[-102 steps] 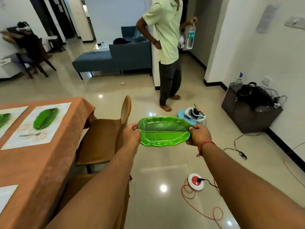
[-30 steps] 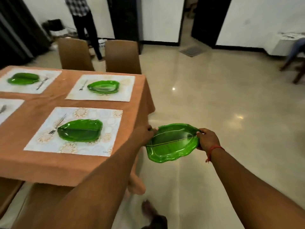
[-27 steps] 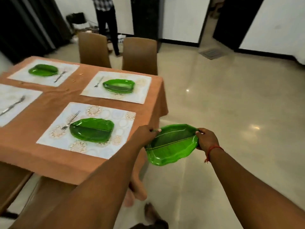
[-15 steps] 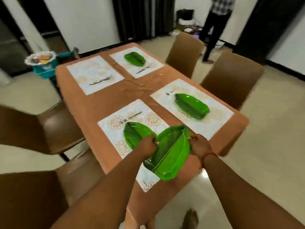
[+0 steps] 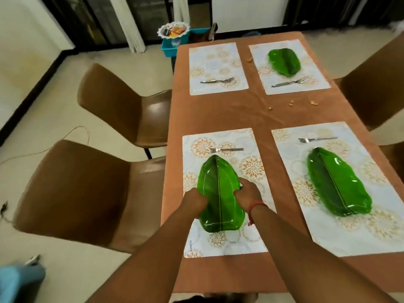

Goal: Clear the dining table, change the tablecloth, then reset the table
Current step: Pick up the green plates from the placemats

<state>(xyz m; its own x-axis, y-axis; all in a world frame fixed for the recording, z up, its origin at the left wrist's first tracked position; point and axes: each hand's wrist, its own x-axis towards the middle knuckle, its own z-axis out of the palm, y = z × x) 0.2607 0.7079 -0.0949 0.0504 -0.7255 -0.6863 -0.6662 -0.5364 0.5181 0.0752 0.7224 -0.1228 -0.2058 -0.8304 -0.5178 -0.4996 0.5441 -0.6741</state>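
Hands: my left hand [image 5: 196, 201] and right hand [image 5: 248, 194] each grip a long edge of the green leaf plate [image 5: 219, 193], fingers curled round the rim.
Plate: low over the near-left placemat [image 5: 225, 191]; I can't tell whether one plate or two lie stacked here.
Doing it well: I'd keep it level and square, the grip even on both sides.
Fork: the fork [image 5: 225, 149] lies just beyond the plate's tip, apart from it.
Around: two more green plates, forks and crumbs [image 5: 290, 104] on the orange tablecloth [image 5: 218, 110].
In the way: brown chairs crowd the left edge.
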